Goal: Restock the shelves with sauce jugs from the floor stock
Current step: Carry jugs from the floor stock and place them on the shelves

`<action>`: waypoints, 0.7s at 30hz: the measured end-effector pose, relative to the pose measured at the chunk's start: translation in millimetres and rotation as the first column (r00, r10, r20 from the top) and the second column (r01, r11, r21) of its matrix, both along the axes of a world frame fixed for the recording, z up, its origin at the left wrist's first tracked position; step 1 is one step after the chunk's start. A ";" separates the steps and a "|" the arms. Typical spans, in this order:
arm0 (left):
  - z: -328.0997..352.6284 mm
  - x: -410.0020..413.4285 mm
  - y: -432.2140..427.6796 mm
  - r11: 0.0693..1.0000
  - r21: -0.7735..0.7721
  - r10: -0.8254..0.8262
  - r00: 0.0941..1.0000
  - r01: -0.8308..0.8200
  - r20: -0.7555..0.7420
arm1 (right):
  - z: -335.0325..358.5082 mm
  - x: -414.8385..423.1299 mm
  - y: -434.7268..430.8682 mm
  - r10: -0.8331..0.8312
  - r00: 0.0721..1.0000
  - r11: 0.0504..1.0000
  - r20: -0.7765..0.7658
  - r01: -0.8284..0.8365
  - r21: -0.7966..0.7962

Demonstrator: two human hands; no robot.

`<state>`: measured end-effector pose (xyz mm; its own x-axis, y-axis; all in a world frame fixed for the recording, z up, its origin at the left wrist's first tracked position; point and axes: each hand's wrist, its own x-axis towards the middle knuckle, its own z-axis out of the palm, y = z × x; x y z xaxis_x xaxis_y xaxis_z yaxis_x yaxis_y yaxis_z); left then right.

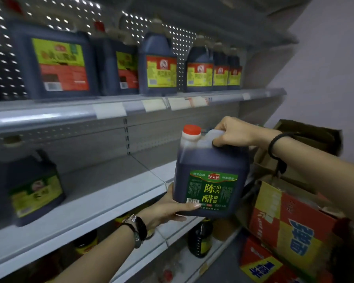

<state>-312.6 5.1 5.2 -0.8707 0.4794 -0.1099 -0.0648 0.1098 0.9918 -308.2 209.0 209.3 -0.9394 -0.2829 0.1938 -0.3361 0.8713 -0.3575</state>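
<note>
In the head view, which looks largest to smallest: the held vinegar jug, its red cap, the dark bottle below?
1. vinegar jug
2. dark bottle, top hidden behind the jug, and farther away
3. red cap

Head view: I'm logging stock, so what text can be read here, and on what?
"陈醋": large, on the green label of the held jug.
"山西": beside it, same label.
"冲天侠": red badge atop that label, likely.
Small print on that label: too small to read.
Shelf jugs: labels blurred.
Boxes: blue characters, blurred.
Price tags: unreadable.
</note>
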 end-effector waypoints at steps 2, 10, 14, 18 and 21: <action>11.0 11.1 -18.3 1.000 0.003 0.005 1.000 -0.005 0.009 | 13.6 7.7 -19.1 0.037 0.999 0.999 0.008 -0.037 0.002; 37.0 70.6 -95.0 0.981 -0.001 0.192 0.981 -0.192 -0.012 | 28.6 21.5 -100.7 0.196 0.978 0.981 0.072 -0.196 0.002; 32.2 91.5 -133.5 0.947 -0.057 0.314 0.949 -0.316 -0.029 | 29.4 27.8 -144.5 0.290 0.954 0.956 0.074 -0.292 0.017; 23.6 106.5 -165.8 0.918 -0.051 0.393 0.919 -0.393 0.004 | 26.8 29.5 -185.2 0.371 0.928 0.925 0.044 -0.373 0.075; 17.0 105.8 -186.0 0.881 -0.015 0.472 0.881 -0.473 -0.030 | 22.2 25.4 -205.7 0.412 0.911 0.904 0.037 -0.413 0.106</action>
